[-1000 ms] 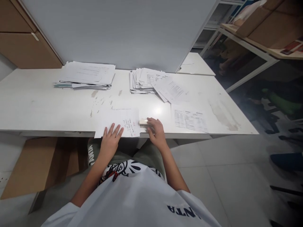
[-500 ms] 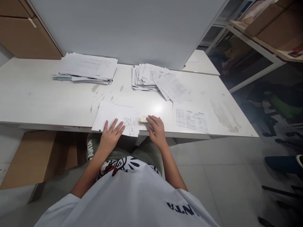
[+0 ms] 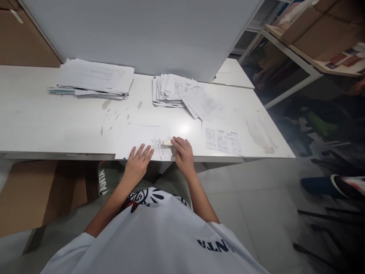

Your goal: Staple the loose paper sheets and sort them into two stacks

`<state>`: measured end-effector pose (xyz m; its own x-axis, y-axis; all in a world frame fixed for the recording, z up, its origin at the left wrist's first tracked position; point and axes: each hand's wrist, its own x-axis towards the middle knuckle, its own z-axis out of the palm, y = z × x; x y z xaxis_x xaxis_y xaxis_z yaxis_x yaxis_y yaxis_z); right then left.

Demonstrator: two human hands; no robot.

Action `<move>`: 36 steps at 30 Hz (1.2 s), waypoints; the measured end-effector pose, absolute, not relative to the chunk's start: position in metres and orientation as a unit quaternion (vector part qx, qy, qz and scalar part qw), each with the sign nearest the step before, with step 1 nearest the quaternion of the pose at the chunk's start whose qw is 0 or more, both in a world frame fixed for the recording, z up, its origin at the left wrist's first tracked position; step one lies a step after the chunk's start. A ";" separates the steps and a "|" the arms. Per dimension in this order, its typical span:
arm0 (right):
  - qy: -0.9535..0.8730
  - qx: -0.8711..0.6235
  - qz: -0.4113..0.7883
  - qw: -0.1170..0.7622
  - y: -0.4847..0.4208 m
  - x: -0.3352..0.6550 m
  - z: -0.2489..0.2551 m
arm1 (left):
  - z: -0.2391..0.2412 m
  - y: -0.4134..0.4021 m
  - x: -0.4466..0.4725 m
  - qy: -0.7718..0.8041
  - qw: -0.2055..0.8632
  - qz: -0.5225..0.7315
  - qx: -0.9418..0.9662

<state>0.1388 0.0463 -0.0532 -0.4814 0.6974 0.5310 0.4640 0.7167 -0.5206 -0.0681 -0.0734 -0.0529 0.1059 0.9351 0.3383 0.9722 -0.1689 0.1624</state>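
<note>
A white sheet of paper (image 3: 139, 135) with handwriting along its right side lies at the front edge of the desk. My left hand (image 3: 137, 163) rests flat on its near edge, fingers spread and holding nothing. Closed around a small cream stapler (image 3: 167, 143) is my right hand (image 3: 183, 155), at the right side of the same sheet. The stapler's front end reaches over the paper's right edge, beside the writing. My fingers cover its back part.
A printed sheet (image 3: 223, 140) lies right of my right hand. Farther back are a tall paper stack (image 3: 92, 78) and a messier pile (image 3: 168, 91) against a grey partition (image 3: 137, 34). An open cardboard box (image 3: 31, 194) sits below the desk at left; a shelf (image 3: 296, 53) stands at right.
My right hand has brought the stapler left, from beside the sheet to over its right edge. My left hand stays on the paper. The whole view has shifted slightly.
</note>
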 end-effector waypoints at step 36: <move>-0.749 -0.407 -0.142 0.502 0.036 0.089 -0.114 | 0.034 0.095 -0.317 -0.769 0.148 -0.354 -0.511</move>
